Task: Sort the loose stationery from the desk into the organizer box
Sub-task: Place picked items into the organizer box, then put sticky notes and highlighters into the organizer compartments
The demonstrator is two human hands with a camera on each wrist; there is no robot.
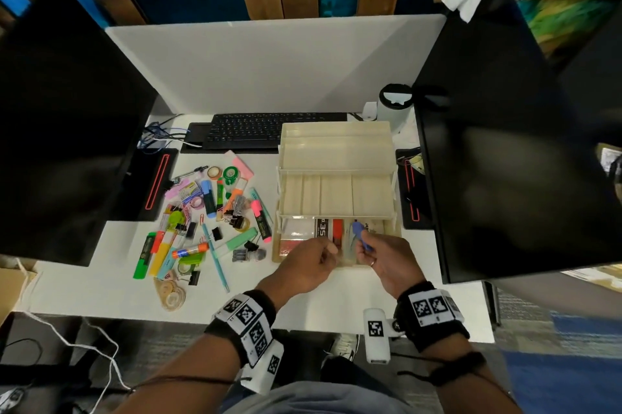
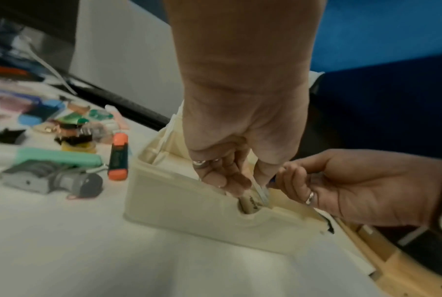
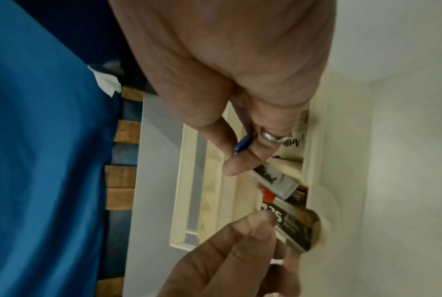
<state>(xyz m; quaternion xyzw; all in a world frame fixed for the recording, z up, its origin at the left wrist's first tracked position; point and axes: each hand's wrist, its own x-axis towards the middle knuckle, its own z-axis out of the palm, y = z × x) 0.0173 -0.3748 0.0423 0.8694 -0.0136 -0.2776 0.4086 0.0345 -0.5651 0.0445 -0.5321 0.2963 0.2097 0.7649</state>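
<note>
The cream organizer box [image 1: 336, 130] stands open on the white desk, its tiered tray raised. Both hands are over its front bottom compartment, which holds a black-and-white pack [image 3: 291, 225], a red item [image 1: 337, 228] and a clear packet [image 1: 298, 230]. My left hand [image 1: 328, 253] reaches into the box [image 2: 189, 205] with curled fingers that pinch a thin clear plastic strip [image 2: 260, 193]. My right hand [image 1: 365, 247] pinches a small blue plastic item [image 1: 358, 231] between thumb and forefinger, just above the box rim [image 3: 314, 160]. Loose stationery [image 1: 208, 221] lies heaped to the box's left.
The heap includes highlighters, an orange highlighter [image 2: 118, 156], a grey stamp [image 2: 49, 176], binder clips, tape rolls and a glue stick. A black keyboard [image 1: 269, 130] lies behind. Dark monitors stand at left [image 1: 67, 110] and right [image 1: 505, 144]. A cup [image 1: 393, 107] is behind the box.
</note>
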